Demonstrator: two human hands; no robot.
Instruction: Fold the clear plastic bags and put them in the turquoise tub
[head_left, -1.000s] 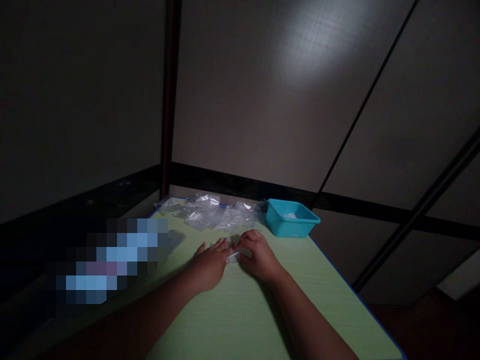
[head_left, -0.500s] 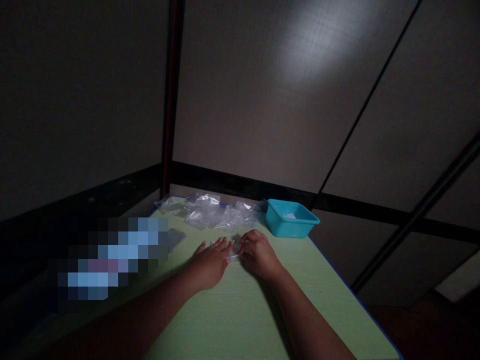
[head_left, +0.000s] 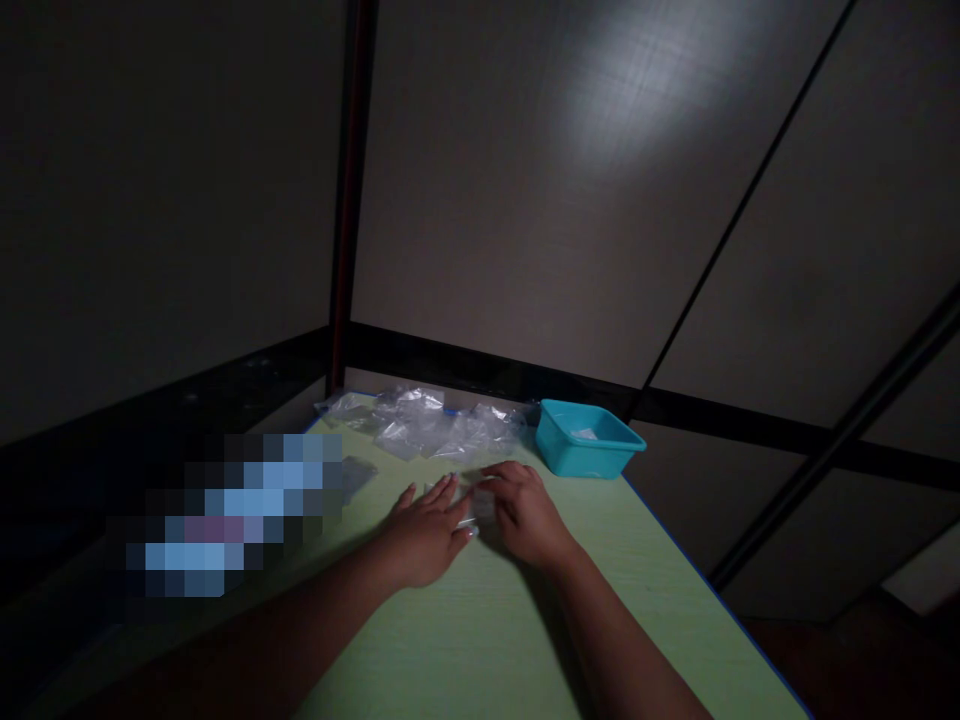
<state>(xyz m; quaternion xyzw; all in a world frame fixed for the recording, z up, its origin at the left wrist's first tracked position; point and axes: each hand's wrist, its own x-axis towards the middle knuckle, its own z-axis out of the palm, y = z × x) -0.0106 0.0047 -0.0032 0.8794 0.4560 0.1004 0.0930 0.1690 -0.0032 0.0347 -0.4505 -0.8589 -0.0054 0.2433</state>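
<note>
A small clear plastic bag (head_left: 466,518) lies flat on the green table between my hands, partly covered by them. My left hand (head_left: 426,530) rests palm down on its left part, fingers spread and thumb stretched to the right. From the right, my right hand (head_left: 529,518) reaches over the bag with its fingers extended toward my left hand. Its thumb sits apart from the fingers, and I see no grip on the plastic. The fingertips of both hands are close together.
Several crumpled clear plastic bags (head_left: 427,422) are heaped along the table's (head_left: 442,650) far edge. A turquoise plastic basin (head_left: 585,455) with something whitish inside stands at the far right. Another flat clear bag (head_left: 360,478) lies left, beside a blurred-out patch. Dark panelled walls enclose the back.
My right hand's fingers have gone from bent in a pinch at the bag's edge to stretched out leftward. My left thumb has spread away from its fingers. The view has shifted slightly.
</note>
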